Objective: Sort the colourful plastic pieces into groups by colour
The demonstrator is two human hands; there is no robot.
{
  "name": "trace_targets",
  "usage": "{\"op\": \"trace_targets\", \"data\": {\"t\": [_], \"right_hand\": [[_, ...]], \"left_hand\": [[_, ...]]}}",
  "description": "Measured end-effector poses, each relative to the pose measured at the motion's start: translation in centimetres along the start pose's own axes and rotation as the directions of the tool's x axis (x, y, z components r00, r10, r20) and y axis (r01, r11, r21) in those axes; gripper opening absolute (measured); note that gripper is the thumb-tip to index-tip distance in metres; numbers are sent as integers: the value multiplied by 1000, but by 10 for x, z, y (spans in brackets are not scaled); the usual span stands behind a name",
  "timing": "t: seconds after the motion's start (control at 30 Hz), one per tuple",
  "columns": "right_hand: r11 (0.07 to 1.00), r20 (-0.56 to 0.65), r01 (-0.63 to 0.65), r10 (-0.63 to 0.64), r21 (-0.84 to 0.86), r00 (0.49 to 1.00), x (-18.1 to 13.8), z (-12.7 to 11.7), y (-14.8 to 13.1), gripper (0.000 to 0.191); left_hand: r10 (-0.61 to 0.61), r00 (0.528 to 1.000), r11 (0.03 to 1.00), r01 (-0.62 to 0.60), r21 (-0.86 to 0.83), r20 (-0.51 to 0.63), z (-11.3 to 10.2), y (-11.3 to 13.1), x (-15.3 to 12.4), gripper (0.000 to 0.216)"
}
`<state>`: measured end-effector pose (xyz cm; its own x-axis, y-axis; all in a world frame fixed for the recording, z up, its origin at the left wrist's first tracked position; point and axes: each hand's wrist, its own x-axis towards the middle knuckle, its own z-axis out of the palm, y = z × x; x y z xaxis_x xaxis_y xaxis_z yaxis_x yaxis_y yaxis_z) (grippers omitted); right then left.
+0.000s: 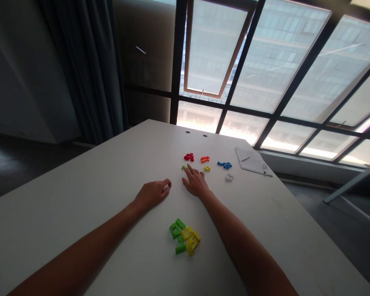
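My right hand (195, 182) is stretched out palm down over the white table (117, 185), fingers spread. Its fingertips are at a small light green plastic piece (184, 167), partly covered by them; whether they touch it I cannot tell. To the left, my left hand (152, 193) rests on the table with fingers curled, a pale gap between thumb and forefinger and nothing visible in it. Nearer to me, between my forearms, lie several green plastic pieces (174, 231) and yellow plastic pieces (193, 242), bunched together.
Beyond my right hand are red pieces (189, 157), orange pieces (205, 159), a small yellow piece (207, 168), blue pieces (225, 165) and white pieces (229, 177). A notebook (249, 160) and a pen (265, 169) lie by the right edge. Windows stand behind the table.
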<state>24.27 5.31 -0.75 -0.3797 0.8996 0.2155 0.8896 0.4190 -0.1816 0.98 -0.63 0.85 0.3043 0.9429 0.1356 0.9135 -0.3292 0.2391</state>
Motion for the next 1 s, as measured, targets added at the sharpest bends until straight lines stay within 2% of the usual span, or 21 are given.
{"op": "trace_targets", "data": {"t": [0.17,0.27,0.37,0.47,0.53,0.6,0.67,0.83,1.0], "right_hand": [[980,-288,22,36,196,957,-11,10,6,43],[923,-334,120,10,365,942,-36,10,5,38],[824,-332,264,-98,502,938,-81,-1,-2,27],[749,-295,361,-228,555,928,-131,-19,-11,26],[706,-264,475,-395,526,880,-155,-33,-15,33],[670,-207,546,-520,503,828,-167,-45,-18,43],[676,-123,559,-579,479,806,-168,-54,-21,51],[770,71,488,-560,410,825,-160,-60,-26,48],[838,28,448,-480,312,877,-160,-51,-27,40]], "left_hand": [[30,1000,998,-30,-51,-1,1,-5,-2,24],[30,1000,997,-30,-68,-4,1,-6,-3,23],[34,999,996,-35,-78,-9,1,-7,-3,22],[37,999,996,-37,-82,-9,1,-7,-3,21],[37,999,996,-37,-84,-5,1,-7,-2,21],[36,999,996,-36,-84,0,2,-7,-2,21],[31,1000,996,-31,-80,2,2,-7,-2,21],[31,1000,997,-31,-76,-5,3,-7,-2,21],[17,1000,997,-16,-80,10,2,-7,-2,22]]}}
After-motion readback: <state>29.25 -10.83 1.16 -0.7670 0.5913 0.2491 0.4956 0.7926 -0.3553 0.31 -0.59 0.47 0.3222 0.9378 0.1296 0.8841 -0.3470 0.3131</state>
